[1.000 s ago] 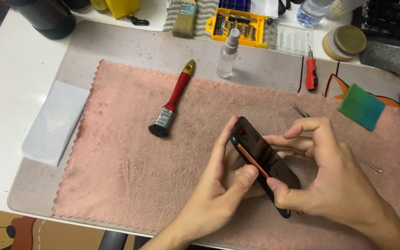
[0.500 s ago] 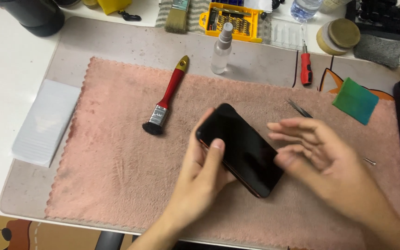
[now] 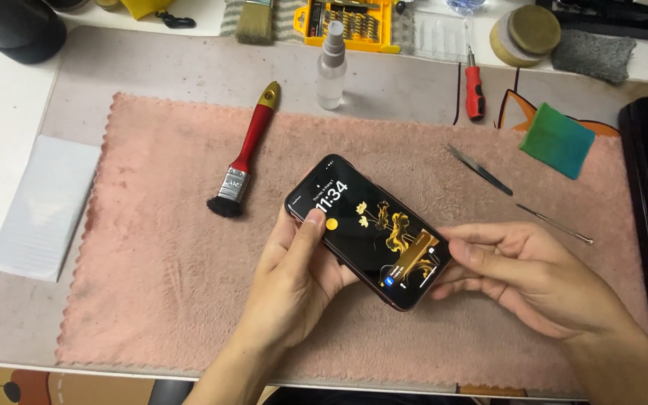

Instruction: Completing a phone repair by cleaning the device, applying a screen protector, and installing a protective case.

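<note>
A black smartphone (image 3: 369,231) lies face up in both my hands above a pink towel (image 3: 151,262). Its screen is lit, showing a dark picture with golden flowers. My left hand (image 3: 294,277) cradles the phone from below, with the thumb resting on the screen's left side. My right hand (image 3: 526,274) grips the phone's lower right end with fingers and thumb.
On the towel lie a red-handled brush (image 3: 245,154), tweezers (image 3: 480,170) and a thin metal pick (image 3: 555,223). Behind it stand a spray bottle (image 3: 331,66), a red screwdriver (image 3: 474,90), a green pad (image 3: 556,139), a yellow bit case (image 3: 348,24). A white pad (image 3: 45,206) lies at the left.
The phone went from tilted on edge to flat and face up, and its dark screen has lit. My right hand closed on its lower end.
</note>
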